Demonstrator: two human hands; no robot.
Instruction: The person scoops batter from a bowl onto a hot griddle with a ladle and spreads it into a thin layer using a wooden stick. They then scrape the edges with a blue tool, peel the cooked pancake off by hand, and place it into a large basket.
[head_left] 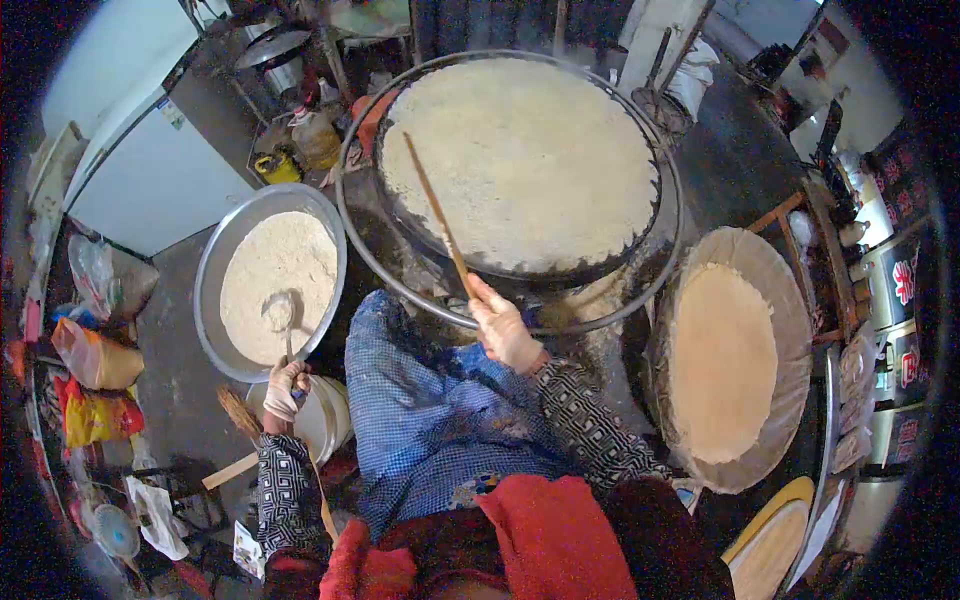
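My left hand [286, 388], in a pale glove, is closed round the handle of a ladle [279, 312]. The ladle's bowl rests in thick, pale batter [268, 265] inside a wide metal basin [208, 318]. My right hand [505, 325], also gloved, grips the near end of a long, thin wooden stick [432, 200]. The stick slants forward and left over a large round griddle [390, 212]. A thin sheet of pale batter [530, 160] covers most of the griddle, with a ragged near edge. A round metal ring [345, 215] surrounds the griddle.
At the right stands a round, plastic-covered tray [795, 330] holding a stack of thin flatbreads [722, 370]. A white bucket [325, 415] stands below the basin, with a straw brush [238, 412] beside my left wrist. Bags [100, 415] lie at far left.
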